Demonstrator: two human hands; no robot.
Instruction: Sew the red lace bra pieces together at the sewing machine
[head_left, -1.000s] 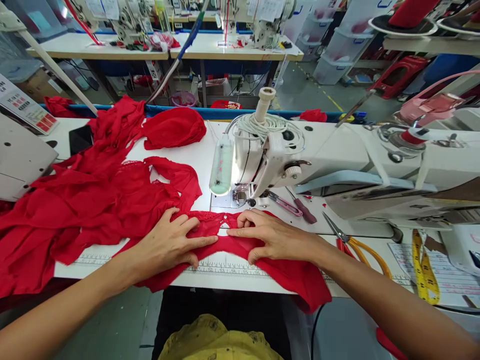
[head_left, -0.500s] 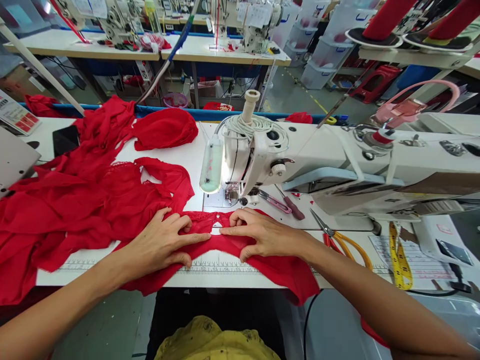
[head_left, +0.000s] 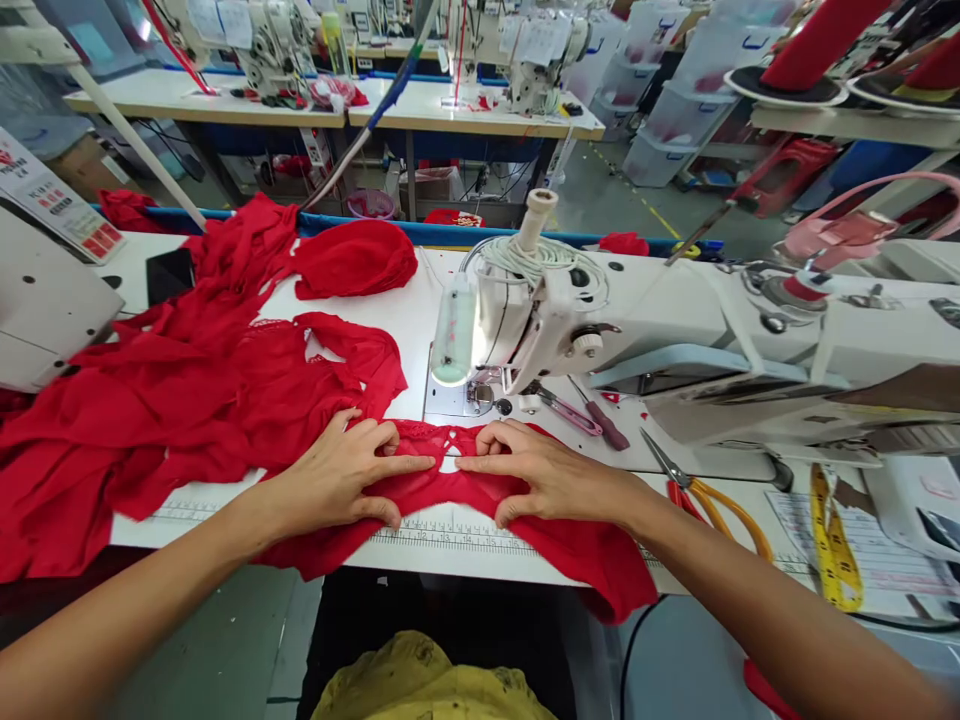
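A red garment piece (head_left: 427, 490) with a lace-like upper edge lies flat at the table's front. A small cut-out gap near its middle shows white. My left hand (head_left: 352, 470) presses on the cloth left of the gap, its index finger stretched toward it and its thumb apart. From the other side, my right hand (head_left: 540, 470) rests on the fabric, index fingertip by the gap and thumb spread below. Both hands lie on the cloth without gripping it. Just behind them stands the sewing machine's needle area (head_left: 480, 395).
A heap of red fabric (head_left: 187, 400) covers the left. Right of the needle lie pink-handled snips (head_left: 570, 412), a seam ripper-like tool (head_left: 609, 428), orange-handled scissors (head_left: 697, 490) and a yellow measuring tape (head_left: 832, 550). A printed ruler (head_left: 450, 535) runs along the front edge.
The whole view has shifted, so everything sits a little further right in the picture. My hands keep nearly the same pose on the red garment piece.
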